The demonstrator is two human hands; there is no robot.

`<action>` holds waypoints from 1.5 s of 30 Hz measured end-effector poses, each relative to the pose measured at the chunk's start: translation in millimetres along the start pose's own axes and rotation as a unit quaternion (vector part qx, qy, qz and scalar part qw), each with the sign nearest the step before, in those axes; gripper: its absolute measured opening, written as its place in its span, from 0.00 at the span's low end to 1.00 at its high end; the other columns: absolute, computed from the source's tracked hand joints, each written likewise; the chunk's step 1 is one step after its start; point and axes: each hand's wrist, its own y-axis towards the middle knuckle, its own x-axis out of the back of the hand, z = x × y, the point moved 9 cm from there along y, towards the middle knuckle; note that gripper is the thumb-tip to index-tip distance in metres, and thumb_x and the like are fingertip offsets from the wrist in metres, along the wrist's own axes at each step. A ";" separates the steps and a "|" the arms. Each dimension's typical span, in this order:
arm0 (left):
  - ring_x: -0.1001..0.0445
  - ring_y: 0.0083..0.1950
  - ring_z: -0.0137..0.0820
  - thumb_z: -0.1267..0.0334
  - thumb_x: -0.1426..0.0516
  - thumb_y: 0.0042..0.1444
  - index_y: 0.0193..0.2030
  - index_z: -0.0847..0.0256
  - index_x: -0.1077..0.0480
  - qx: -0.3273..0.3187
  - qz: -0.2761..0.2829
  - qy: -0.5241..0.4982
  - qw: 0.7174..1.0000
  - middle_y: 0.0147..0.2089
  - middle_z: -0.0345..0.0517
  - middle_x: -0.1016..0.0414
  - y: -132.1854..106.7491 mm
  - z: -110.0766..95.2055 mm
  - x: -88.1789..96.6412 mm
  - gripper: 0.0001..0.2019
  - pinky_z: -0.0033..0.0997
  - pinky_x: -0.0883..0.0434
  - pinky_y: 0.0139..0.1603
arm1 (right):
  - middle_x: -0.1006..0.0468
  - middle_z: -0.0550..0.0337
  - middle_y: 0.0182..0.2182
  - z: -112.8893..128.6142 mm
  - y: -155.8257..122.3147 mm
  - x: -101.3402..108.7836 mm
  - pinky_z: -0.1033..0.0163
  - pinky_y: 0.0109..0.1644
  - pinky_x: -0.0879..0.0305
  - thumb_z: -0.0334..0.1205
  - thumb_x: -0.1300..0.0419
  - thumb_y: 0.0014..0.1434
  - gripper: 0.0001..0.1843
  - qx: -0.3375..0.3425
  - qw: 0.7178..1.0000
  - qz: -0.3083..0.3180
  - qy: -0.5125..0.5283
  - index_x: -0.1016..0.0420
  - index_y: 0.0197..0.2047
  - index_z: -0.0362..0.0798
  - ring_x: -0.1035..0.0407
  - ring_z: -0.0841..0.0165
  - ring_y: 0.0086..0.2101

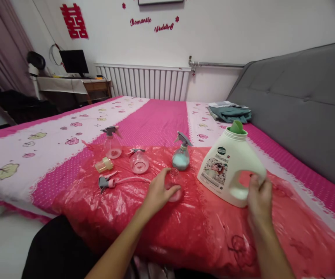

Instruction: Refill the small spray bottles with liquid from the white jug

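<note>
My left hand [159,192] is wrapped round a small clear bottle [174,185] with no top, standing on a red plastic sheet [202,224]. My right hand [259,195] grips the handle of a big white detergent jug [228,164], which tilts left with a green funnel [237,127] in its mouth. Behind my left hand stands a spray bottle with blue liquid [181,157]. Two more clear spray bottles, one at the far left [112,143] and one in the middle [139,161], stand further left. A loose grey-and-pink spray head with its tube [109,181] lies on the sheet, beside a yellowish cap [104,164].
The sheet covers part of a bed with a pink and white cover [152,116]. Folded clothes [230,112] lie at the far right by a grey headboard [301,100]. A radiator [147,82] and a desk with a monitor [74,62] stand against the back wall.
</note>
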 end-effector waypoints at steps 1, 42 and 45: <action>0.24 0.66 0.51 0.63 0.33 0.60 0.62 0.58 0.32 -0.004 0.001 -0.001 1.000 0.64 0.58 0.22 0.0 -0.8 0.2 0.25 0.56 0.30 0.69 | 0.30 0.46 0.56 -0.7 1.6 1.7 0.48 0.67 0.36 0.66 0.44 0.73 0.37 -0.009 1.000 -0.004 0.008 0.33 0.67 0.40 0.32 0.62 0.55; 0.18 0.58 0.52 0.44 0.34 0.57 0.58 0.53 0.29 -0.013 0.029 0.073 0.997 0.58 0.50 0.17 13.6 10.1 18.3 0.26 0.55 0.23 0.60 | 0.24 0.50 0.45 4.6 61.5 -1.3 0.63 0.45 0.27 0.58 0.32 0.47 0.36 0.072 0.983 0.168 -0.029 0.31 0.52 0.43 0.27 0.64 0.42; 0.18 0.57 0.50 0.43 0.33 0.57 0.58 0.54 0.29 -0.005 0.009 0.087 0.996 0.58 0.48 0.17 17.1 9.6 17.6 0.27 0.56 0.23 0.60 | 0.23 0.51 0.42 5.6 56.4 3.8 0.63 0.43 0.26 0.55 0.32 0.48 0.30 0.069 0.979 0.181 -0.066 0.29 0.47 0.42 0.27 0.66 0.39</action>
